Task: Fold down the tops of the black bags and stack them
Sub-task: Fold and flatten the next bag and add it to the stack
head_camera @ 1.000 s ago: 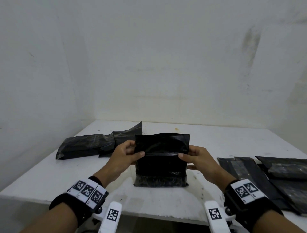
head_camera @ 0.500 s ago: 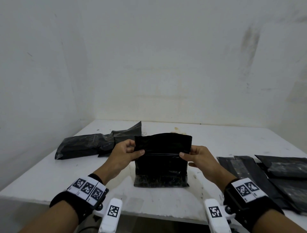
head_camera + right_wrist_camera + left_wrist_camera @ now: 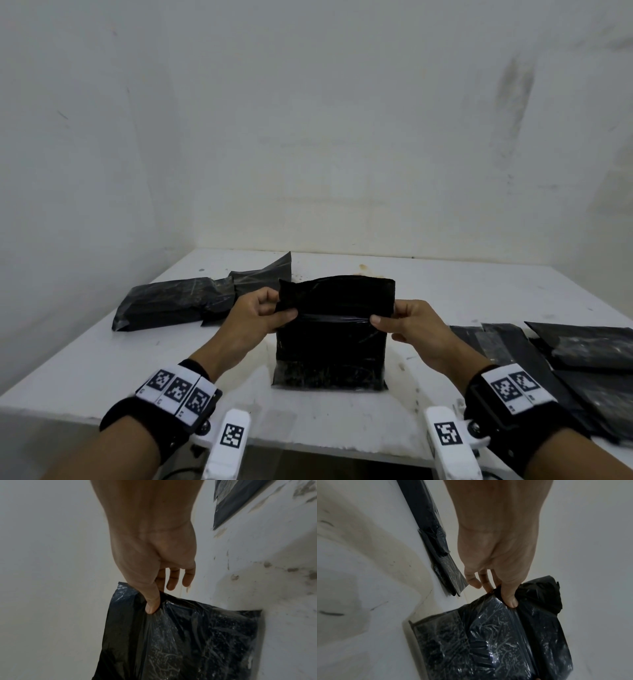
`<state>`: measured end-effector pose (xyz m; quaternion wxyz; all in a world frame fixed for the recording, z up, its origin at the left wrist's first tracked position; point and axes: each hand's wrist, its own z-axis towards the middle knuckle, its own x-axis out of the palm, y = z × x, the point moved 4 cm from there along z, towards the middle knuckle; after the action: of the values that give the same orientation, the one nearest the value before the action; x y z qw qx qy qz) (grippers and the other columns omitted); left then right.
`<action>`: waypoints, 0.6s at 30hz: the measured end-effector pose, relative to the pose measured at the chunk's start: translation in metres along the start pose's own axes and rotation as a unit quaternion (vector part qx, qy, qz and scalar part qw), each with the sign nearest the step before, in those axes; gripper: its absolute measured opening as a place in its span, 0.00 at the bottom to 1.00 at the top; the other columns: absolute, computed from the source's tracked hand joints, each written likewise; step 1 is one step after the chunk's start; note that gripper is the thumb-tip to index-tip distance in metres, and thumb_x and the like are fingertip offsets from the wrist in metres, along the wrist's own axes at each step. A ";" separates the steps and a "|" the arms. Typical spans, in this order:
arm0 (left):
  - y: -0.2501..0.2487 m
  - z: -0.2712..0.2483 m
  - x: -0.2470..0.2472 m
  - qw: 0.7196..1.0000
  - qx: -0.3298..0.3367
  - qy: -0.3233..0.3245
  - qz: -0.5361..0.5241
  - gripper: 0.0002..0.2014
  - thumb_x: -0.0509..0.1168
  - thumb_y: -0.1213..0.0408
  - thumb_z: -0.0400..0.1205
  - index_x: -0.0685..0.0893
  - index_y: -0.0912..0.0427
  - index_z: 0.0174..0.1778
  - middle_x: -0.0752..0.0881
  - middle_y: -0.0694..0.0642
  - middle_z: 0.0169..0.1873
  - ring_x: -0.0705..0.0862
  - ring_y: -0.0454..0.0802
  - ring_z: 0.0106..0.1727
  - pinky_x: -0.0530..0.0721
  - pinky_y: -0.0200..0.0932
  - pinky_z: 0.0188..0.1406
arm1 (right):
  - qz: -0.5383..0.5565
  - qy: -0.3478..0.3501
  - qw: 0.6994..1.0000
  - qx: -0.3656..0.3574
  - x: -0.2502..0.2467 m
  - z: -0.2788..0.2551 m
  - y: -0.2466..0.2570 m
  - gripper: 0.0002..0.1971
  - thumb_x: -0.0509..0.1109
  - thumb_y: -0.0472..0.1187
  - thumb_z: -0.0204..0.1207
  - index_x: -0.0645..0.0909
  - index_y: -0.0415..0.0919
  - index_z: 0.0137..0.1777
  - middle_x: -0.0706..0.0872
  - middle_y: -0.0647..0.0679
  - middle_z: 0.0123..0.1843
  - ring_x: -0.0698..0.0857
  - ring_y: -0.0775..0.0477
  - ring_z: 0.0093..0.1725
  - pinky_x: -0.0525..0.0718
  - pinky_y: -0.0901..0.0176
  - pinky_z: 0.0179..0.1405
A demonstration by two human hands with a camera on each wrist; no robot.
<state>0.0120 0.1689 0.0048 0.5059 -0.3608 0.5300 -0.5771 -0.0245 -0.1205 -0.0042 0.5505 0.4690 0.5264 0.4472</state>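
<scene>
A black plastic bag (image 3: 330, 346) stands upright on the white table (image 3: 85, 373), straight in front of me. Its top part (image 3: 337, 294) rises above a crease that runs across it at thumb height. My left hand (image 3: 265, 315) pinches the bag's left edge at that crease, thumb on the near face. My right hand (image 3: 399, 320) pinches the right edge the same way. In the left wrist view the left thumb (image 3: 509, 597) presses the bag (image 3: 496, 642). In the right wrist view the right thumb (image 3: 152, 603) presses the bag (image 3: 188, 642). The fingers behind the bag are hidden.
A stack of folded black bags (image 3: 174, 303) lies at the left, with one loose flap (image 3: 262, 277) sticking up behind it. Several flat black bags (image 3: 561, 363) lie spread at the right edge of the table. White walls close in at the back and left.
The bag's top has leaned a little away from me and its upper left corner has crumpled. Both hands keep their pinch at the crease, almost in the same place.
</scene>
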 end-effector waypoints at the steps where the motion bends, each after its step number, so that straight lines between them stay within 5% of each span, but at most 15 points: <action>1: -0.001 -0.001 0.000 1.000 -0.002 0.003 -0.011 0.10 0.75 0.71 0.79 0.84 0.65 0.54 0.93 0.62 0.48 0.92 0.57 0.51 0.89 0.47 0.53 | 0.006 0.000 1.000 -0.001 0.000 0.000 0.001 0.14 0.79 0.36 0.74 0.86 0.28 0.55 0.89 0.48 0.44 0.86 0.54 0.44 0.77 0.56 0.51; 7: -0.004 -0.005 -0.007 0.999 -0.024 0.034 -0.025 0.27 0.80 0.64 0.71 0.82 0.56 0.66 0.92 0.53 0.58 0.91 0.52 0.59 0.89 0.52 0.59 | 0.027 -0.004 1.000 -0.003 -0.002 0.002 -0.002 0.08 0.79 0.33 0.73 0.89 0.31 0.51 0.89 0.49 0.39 0.87 0.56 0.39 0.80 0.54 0.54; 13: -0.001 -0.006 -0.006 0.997 -0.060 0.037 0.032 0.21 0.77 0.63 0.77 0.82 0.51 0.65 0.94 0.51 0.52 0.91 0.47 0.56 0.84 0.49 0.56 | 0.035 0.001 0.999 -0.014 0.001 0.002 -0.001 0.10 0.78 0.28 0.73 0.87 0.24 0.53 0.89 0.36 0.47 0.87 0.45 0.46 0.84 0.46 0.63; 18: 0.000 -0.005 -0.003 0.999 -0.038 0.006 0.033 0.17 0.76 0.69 0.79 0.82 0.55 0.62 0.94 0.54 0.50 0.91 0.47 0.51 0.81 0.41 0.44 | 0.051 -0.015 0.998 -0.025 0.001 0.001 -0.002 0.12 0.79 0.27 0.71 0.86 0.26 0.54 0.89 0.37 0.43 0.87 0.41 0.46 0.83 0.41 0.62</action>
<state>0.0083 0.1731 0.0040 0.5075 -0.3587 0.5659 -0.5418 -0.0230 -0.1199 -0.0058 0.5460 0.4879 0.4825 0.4807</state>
